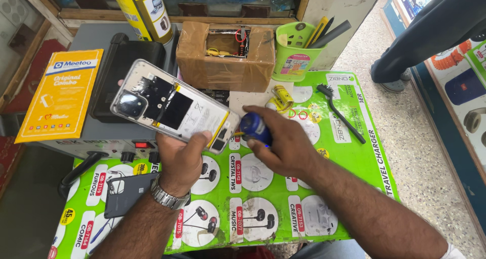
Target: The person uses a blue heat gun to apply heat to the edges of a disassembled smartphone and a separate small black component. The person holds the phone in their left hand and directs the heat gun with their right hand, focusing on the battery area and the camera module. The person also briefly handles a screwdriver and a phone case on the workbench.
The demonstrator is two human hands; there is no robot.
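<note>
My left hand (181, 155) grips the opened silver-framed smartphone (174, 107) by its lower edge, back cover off, holding it tilted above the green printed table mat (354, 153) with the black camera block and circuit boards facing me. My right hand (283, 145) is clenched around a blue-handled screwdriver (254, 128), whose tip, as far as I can tell, meets the phone's bottom corner; the tip itself is too small to see clearly. The phone looks light and stiff but fragile: bare boards and thin ribbon parts lie exposed, so I judge the metal rim the only safe place to hold, never the middle. The smooth frame could slip. A dark grey phone back cover (126, 192) lies on the mat by my left wrist. Behind stand a taped brown cardboard box (223, 61), a green plastic tool cup (294, 54) and a black brush (340, 112), all well apart. A yellow flat packet (61, 94) rests on the grey machine (91, 142) at left. Nothing crowds my hands.
</note>
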